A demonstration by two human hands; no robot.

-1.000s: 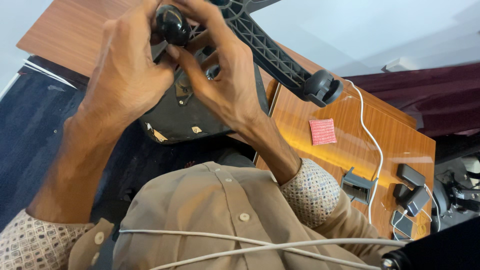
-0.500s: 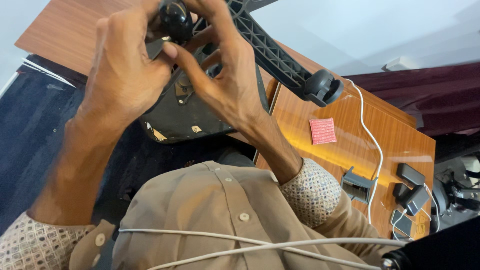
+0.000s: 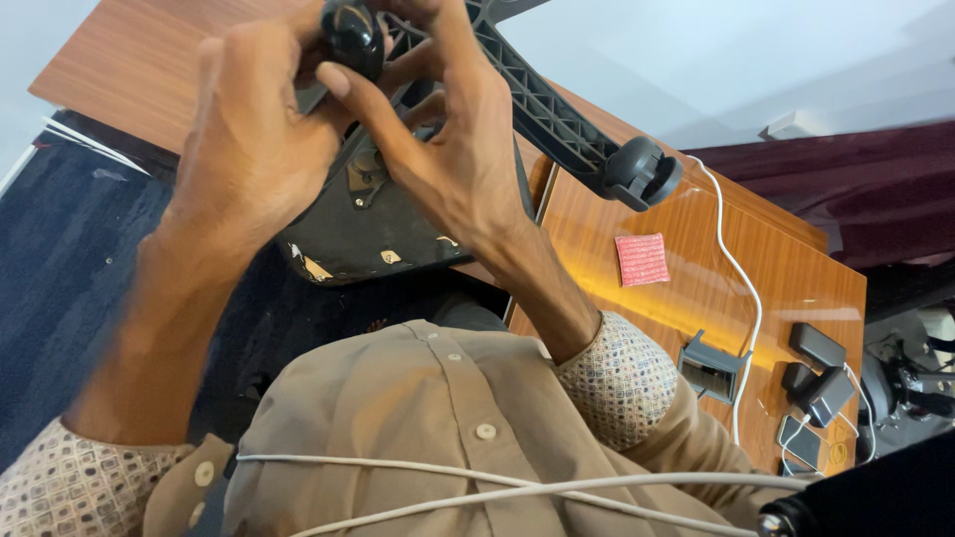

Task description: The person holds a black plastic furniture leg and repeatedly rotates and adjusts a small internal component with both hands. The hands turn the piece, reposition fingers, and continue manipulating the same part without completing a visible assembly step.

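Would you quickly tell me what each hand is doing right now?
Left hand: closed on the black caster wheel.
Right hand: fingers curled on the same wheel.

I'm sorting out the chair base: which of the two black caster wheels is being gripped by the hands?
The upper caster, pinched between both hands' fingertips. The other caster hangs free at its leg's end.

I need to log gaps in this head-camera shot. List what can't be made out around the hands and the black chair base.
- Caster at the top edge: cut off by the frame and wrapped by the left hand and right hand.
- Chair base: its hub is hidden behind both hands.
- Small dark devices on the wooden table: too small to identify.
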